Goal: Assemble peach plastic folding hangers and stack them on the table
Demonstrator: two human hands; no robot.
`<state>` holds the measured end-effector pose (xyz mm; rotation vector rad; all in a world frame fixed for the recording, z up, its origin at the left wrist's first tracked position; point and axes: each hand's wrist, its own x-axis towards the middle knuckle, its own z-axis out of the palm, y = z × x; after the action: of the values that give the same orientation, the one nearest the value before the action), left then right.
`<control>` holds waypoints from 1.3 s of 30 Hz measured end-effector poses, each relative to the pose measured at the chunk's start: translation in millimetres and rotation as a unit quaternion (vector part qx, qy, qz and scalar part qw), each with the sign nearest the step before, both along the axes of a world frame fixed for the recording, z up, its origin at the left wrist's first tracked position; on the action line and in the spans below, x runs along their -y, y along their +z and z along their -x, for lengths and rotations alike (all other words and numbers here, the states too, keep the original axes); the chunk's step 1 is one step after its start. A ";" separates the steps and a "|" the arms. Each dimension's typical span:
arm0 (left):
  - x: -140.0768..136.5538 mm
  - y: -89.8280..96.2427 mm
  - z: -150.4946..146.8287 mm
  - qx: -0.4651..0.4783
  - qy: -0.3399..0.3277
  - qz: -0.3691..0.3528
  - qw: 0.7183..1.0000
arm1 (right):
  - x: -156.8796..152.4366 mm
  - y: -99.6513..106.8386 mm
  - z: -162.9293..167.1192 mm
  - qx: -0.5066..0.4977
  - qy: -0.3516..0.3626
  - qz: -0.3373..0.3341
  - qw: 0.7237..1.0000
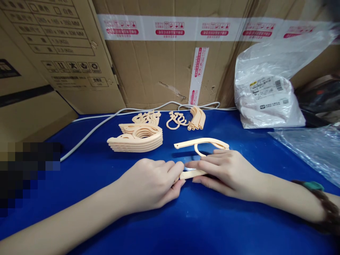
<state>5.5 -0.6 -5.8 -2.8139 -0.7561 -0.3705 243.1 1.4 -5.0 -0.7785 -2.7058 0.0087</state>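
Observation:
Both of my hands work on a beige plastic folding clothes hanger (193,174) low over the blue table. My left hand (156,180) is closed, its thumb and fingers pinching the hanger's left end. Around the right portion my right hand (225,173) is closed, covering much of it. Just beyond my right fingers, a curved beige arm (200,141) with a hole at its tip and a hook-like loop shows; whether it joins the held part is hidden. Farther left sits a stack of folded beige hangers (138,144).
Behind the stack lie loose beige hanger pieces (147,118), hooks (176,120) and a bundle of curved arms (196,118). A white cable (91,136) crosses the table (170,226). Cardboard boxes (164,71) wall the back; a plastic bag (265,95) and clear wrap (313,148) lie right.

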 end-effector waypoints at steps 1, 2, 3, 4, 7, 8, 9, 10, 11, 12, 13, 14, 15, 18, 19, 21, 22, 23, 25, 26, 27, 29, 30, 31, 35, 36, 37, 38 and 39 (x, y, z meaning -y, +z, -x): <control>0.4 -0.3 0.1 0.002 0.006 -0.008 1.000 | -0.2 0.7 -0.2 -0.009 -0.002 -0.008 1.000; 0.8 -0.7 0.1 0.008 0.012 -0.018 1.000 | -0.4 1.3 -0.4 -0.019 -0.004 -0.014 1.000; 1.0 -0.8 0.1 0.014 0.018 -0.028 0.999 | -0.5 2.0 -0.6 -0.029 -0.006 -0.021 0.999; 1.1 -0.8 0.1 0.019 0.022 -0.036 0.999 | -0.7 2.6 -0.8 -0.039 -0.009 -0.028 0.999; 0.9 0.6 0.0 0.022 0.034 -0.042 0.998 | -1.5 4.7 -1.3 -0.060 -0.020 -0.050 0.997; 0.7 1.3 0.1 0.021 0.037 -0.039 0.998 | -1.9 5.4 -1.5 -0.066 -0.026 -0.060 0.996; 0.6 1.8 0.2 0.020 0.039 -0.036 0.998 | -2.3 6.2 -1.7 -0.072 -0.031 -0.069 0.995; 0.5 2.2 0.5 0.021 0.042 -0.034 0.998 | -2.8 6.9 -2.0 -0.079 -0.038 -0.077 0.993; 0.4 2.4 0.9 0.019 0.045 -0.032 0.998 | -3.5 7.6 -2.2 -0.088 -0.047 -0.082 0.992; 0.4 2.4 1.3 0.017 0.049 -0.031 0.998 | -4.2 8.1 -2.5 -0.097 -0.056 -0.086 0.990; 0.4 2.4 1.7 0.015 0.052 -0.031 0.998 | -5.1 8.5 -2.8 -0.105 -0.068 -0.087 0.988; 0.4 2.3 2.1 0.014 0.056 -0.031 0.998 | -6.2 8.7 -3.2 -0.111 -0.082 -0.087 0.987; 0.4 2.2 2.3 0.013 0.060 -0.032 0.998 | -7.4 8.7 -3.6 -0.116 -0.097 -0.086 0.985; 0.0 2.0 2.2 0.012 0.069 -0.028 0.997 | -11.4 7.2 -5.0 -0.119 -0.131 -0.073 0.982; -0.3 2.0 2.0 0.011 0.073 -0.024 0.997 | -12.6 6.4 -5.5 -0.117 -0.135 -0.065 0.982; -0.8 1.8 1.6 0.012 0.082 -0.022 0.996 | -14.4 4.7 -6.2 -0.111 -0.136 -0.045 0.983; -0.9 1.6 1.5 0.015 0.086 -0.022 0.996 | -14.9 4.0 -6.4 -0.109 -0.134 -0.034 0.984; -1.0 1.3 1.5 0.018 0.089 -0.021 0.996 | -15.3 3.4 -6.5 -0.106 -0.131 -0.024 0.985; -0.7 0.7 1.9 0.023 0.087 -0.016 0.996 | -15.7 2.4 -6.5 -0.103 -0.128 -0.007 0.986; -0.4 0.4 2.2 0.026 0.083 -0.013 0.996 | -15.9 2.0 -6.5 -0.101 -0.128 -0.002 0.987; -0.1 0.1 2.4 0.028 0.079 -0.011 0.996 | -16.1 1.7 -6.6 -0.099 -0.128 0.003 0.987; 0.8 -0.5 2.6 0.038 0.070 -0.018 0.997 | -16.7 1.1 -6.7 -0.094 -0.130 0.011 0.987; 1.1 -0.8 2.7 0.045 0.066 -0.024 0.997 | -17.0 0.7 -6.8 -0.090 -0.131 0.018 0.987; 1.4 -1.2 2.6 0.053 0.062 -0.030 0.996 | -17.4 0.3 -6.9 -0.085 -0.132 0.025 0.987; 1.4 -2.5 1.7 0.073 0.042 -0.030 0.996 | -18.8 -1.8 -7.1 -0.080 -0.128 0.056 0.987; 1.2 -2.6 1.4 0.072 0.034 -0.025 0.997 | -19.2 -2.3 -7.1 -0.083 -0.126 0.062 0.987; 1.0 -2.5 1.0 0.069 0.027 -0.019 0.997 | -19.5 -2.9 -7.0 -0.085 -0.125 0.068 0.986; 0.8 -2.2 0.6 0.067 0.017 -0.012 0.998 | -19.9 -3.3 -6.9 -0.088 -0.125 0.073 0.986; 0.7 -1.8 0.2 0.064 0.006 -0.002 0.998 | -20.2 -3.7 -6.8 -0.091 -0.125 0.076 0.985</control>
<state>5.3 -1.4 -7.6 -2.8021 -0.7953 -0.5537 249.8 21.6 -8.8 -1.1011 -2.4404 0.2206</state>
